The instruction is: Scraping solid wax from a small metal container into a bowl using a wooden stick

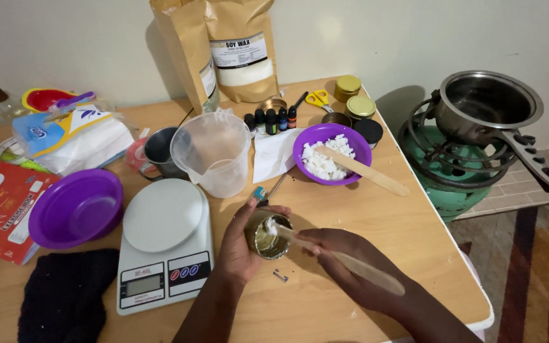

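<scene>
My left hand (239,244) grips a small gold tin (267,235), tilted toward me over the wooden table (363,222). My right hand (351,267) holds a flat wooden stick (341,258) whose tip reaches into the tin's mouth, carrying a bit of white wax. Behind them sits a purple bowl (332,154) of white wax flakes with a second wooden stick (366,171) resting in it.
A white kitchen scale (165,244), a clear measuring jug (214,154), a metal cup (159,152) and an empty purple bowl (76,208) stand left. Small dark bottles (271,121), gold-lidded tins (354,95), scissors (317,98) and brown paper bags (223,51) lie behind. A pot (487,105) sits on a green gas burner (452,184) right of the table.
</scene>
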